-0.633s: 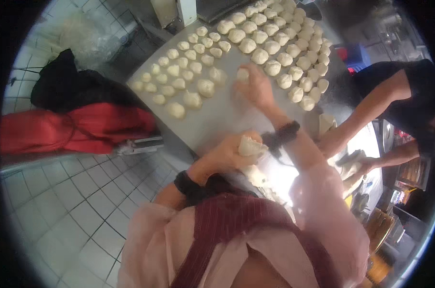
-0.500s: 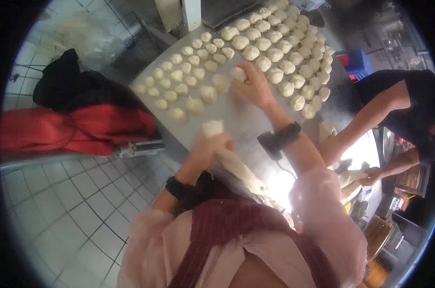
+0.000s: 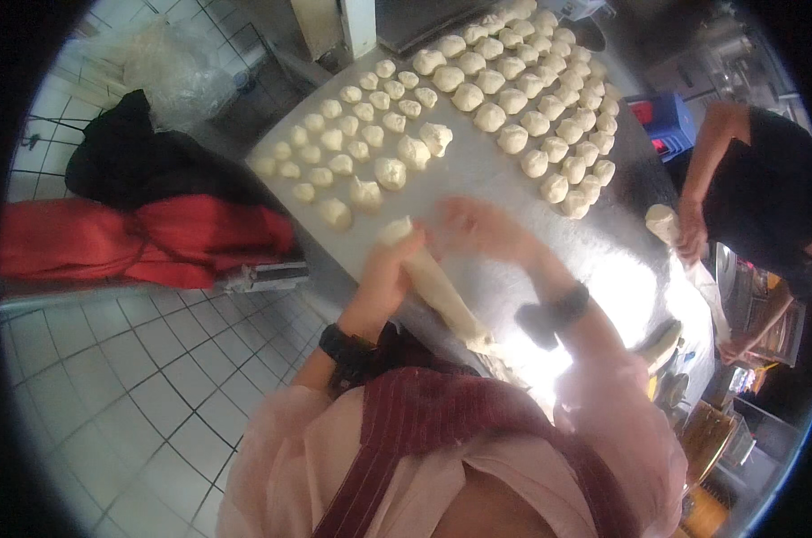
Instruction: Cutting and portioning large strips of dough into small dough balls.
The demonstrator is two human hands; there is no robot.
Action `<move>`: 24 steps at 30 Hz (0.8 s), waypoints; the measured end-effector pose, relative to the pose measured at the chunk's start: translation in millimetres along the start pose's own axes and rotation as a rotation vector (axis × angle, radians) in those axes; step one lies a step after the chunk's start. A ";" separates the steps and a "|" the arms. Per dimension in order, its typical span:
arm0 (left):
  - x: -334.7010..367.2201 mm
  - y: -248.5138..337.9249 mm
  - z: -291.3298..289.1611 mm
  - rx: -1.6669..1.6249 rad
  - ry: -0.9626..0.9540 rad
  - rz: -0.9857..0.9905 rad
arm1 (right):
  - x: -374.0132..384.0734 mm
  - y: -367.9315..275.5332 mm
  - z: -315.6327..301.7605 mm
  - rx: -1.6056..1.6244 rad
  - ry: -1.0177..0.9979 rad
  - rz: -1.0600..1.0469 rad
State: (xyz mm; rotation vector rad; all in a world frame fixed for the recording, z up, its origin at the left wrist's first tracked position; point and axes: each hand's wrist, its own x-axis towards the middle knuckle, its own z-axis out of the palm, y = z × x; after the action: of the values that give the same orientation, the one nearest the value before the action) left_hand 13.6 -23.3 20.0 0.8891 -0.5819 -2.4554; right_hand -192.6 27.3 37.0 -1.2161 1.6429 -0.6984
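My left hand is wrapped round the upper part of a long dough roll, whose short end sticks out above the fist. The rest of the roll slants down to the right along the table's near edge. Just right of that fist, my right hand is smeared by motion, so its fingers cannot be read. Beyond both hands, a dough piece lies at the right end of a row of larger pieces. Several smaller dough pieces are set out in rows behind and to the left, on the metal table.
Many rounded dough balls fill the table's far right. At the right a co-worker's hand grips another dough roll. Red cloth lies left of the table, above a tiled floor. A blue crate stands beyond the table.
My right hand has let go of a dough piece at the row's end and moved back toward my left hand. The co-worker's arms have shifted up and right, lifting a dough roll.
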 end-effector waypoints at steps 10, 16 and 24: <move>0.1 -6.8 23.2 0.376 -0.336 0.101 | -28.4 -51.3 12.6 -0.177 0.051 0.002; 2.3 -20.0 18.9 0.472 -0.404 -0.049 | -25.7 -66.8 16.6 -0.232 0.161 -0.071; -13.4 -11.9 13.6 0.317 -0.176 -0.107 | 76.4 -11.6 -46.1 -0.276 0.564 -0.088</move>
State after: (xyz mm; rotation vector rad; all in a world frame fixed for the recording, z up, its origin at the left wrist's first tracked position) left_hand 10.3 -3.3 29.7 0.8433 -1.0332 -2.5986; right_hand -234.9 -52.1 38.4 -1.3711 2.2160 -0.9538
